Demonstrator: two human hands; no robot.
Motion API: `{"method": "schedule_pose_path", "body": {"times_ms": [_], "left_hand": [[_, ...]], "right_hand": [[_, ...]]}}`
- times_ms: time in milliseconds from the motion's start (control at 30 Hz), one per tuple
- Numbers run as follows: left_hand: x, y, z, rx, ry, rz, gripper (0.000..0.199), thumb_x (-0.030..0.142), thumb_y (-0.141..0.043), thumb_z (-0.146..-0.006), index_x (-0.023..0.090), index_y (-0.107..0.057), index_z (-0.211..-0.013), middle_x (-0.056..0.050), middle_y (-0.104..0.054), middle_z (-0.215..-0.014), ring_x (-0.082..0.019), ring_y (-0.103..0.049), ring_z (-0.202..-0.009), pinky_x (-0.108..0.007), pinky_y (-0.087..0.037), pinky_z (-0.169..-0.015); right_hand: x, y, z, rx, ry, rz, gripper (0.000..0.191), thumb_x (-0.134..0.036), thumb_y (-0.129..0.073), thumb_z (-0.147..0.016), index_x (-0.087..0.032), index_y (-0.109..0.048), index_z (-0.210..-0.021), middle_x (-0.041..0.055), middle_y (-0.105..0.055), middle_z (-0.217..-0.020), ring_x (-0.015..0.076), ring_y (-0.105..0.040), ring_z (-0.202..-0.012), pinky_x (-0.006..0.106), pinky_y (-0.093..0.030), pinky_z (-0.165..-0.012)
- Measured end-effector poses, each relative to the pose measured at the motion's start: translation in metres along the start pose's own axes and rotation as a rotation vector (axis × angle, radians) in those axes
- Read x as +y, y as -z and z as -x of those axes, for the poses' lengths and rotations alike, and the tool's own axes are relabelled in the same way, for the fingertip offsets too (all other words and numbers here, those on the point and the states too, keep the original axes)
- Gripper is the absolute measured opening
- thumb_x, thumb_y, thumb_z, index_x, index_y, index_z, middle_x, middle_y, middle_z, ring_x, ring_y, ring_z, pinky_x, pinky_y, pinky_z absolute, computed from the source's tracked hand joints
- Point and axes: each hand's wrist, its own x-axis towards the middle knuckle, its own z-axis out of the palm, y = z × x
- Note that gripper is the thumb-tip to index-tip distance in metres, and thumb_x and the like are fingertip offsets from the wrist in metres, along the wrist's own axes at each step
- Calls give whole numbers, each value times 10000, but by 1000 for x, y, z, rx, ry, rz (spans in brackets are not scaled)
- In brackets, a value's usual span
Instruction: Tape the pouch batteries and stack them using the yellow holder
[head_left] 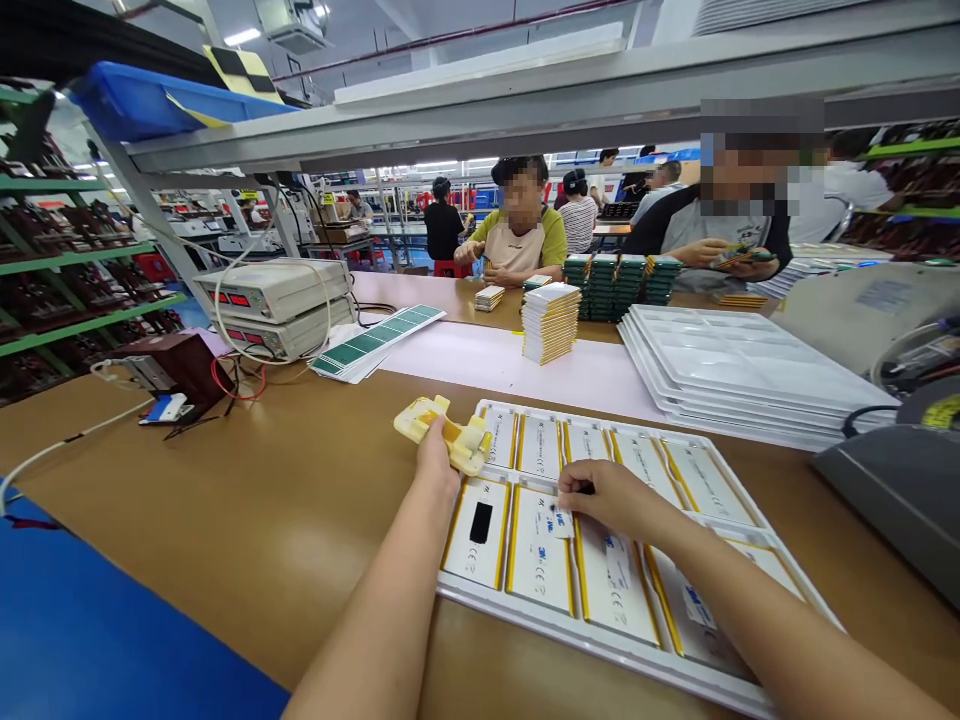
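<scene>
Nearest to me, my left hand point(437, 458) grips a yellow plastic jig point(444, 432), and my right hand point(609, 500) pinches a small white label point(562, 522) over a flat yellow-edged battery point(541, 552) in a white plastic tray point(570, 640), where other batteries point(619, 575) already show labels.

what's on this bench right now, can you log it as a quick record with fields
left hand: holds yellow jig
right hand: at white label, on a cell
white tray: under both hands, holds flat cells with yellow edges
beyond tray: stacked trays, cell stack
left of tray: bench testers, two, stacked
across bench: co-workers, two, seated
</scene>
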Motion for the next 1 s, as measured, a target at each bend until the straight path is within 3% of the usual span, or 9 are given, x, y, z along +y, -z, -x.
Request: {"method": "schedule_pose_path", "body": {"times_ms": [167, 333, 500, 567, 767, 1000], "left_hand": [[0, 1, -1, 3, -12, -2, 198, 293, -569, -707, 208, -514, -877, -25, -592, -787, -164, -605, -599, -340, -520, -570], [0, 1, -2, -11, -7, -17, 203, 308, -577, -699, 205, -515, -863, -30, -598, -786, -174, -609, -611, -359, -522, -582], [1, 2, -2, -11, -20, -16, 190, 315, -570, -708, 195, -518, -846, -44, -603, -801, -176, -612, -615, -341, -521, -566], [1, 2, -2, -6, -25, -16, 197, 312, -576, -705, 197, -520, -855, -47, -605, -812, -179, -615, -624, -340, -521, -566], [3, 2, 0, 9, -44, -23, 183, 290, -578, -702, 202, -521, -852, -40, -602, -798, -181, -613, -609, -364, -522, -573], [4, 1, 2, 9, -67, -22, 176, 263, -579, -702, 207, -518, -857, -34, -603, -785, -174, -612, -591, -343, -520, -551]], "right_hand": [[-6, -5, -1, 32, 87, 84, 94, -296, -554, -718, -224, -585, -667, -15, -613, -817, 148, -531, -720, 254, -374, -619], [-10, -3, 4, -117, 168, 88, 56, -269, -572, -708, -227, -602, -686, -20, -618, -782, 135, -530, -678, 237, -369, -595], [-13, -8, 3, 105, 161, 186, 106, -243, -538, -749, -223, -583, -654, -19, -599, -784, 137, -524, -710, 253, -365, -631], [-13, -8, 1, 100, 180, 195, 102, -241, -545, -746, -221, -580, -653, -19, -598, -772, 139, -525, -711, 255, -366, -637], [-5, 0, 0, -72, 194, 52, 49, -246, -578, -711, -219, -596, -675, -24, -610, -767, 128, -534, -688, 231, -372, -610], [-16, -13, 5, 34, 177, 48, 56, -254, -619, -679, -220, -589, -647, -23, -614, -763, 144, -529, -713, 243, -364, -618]]}}
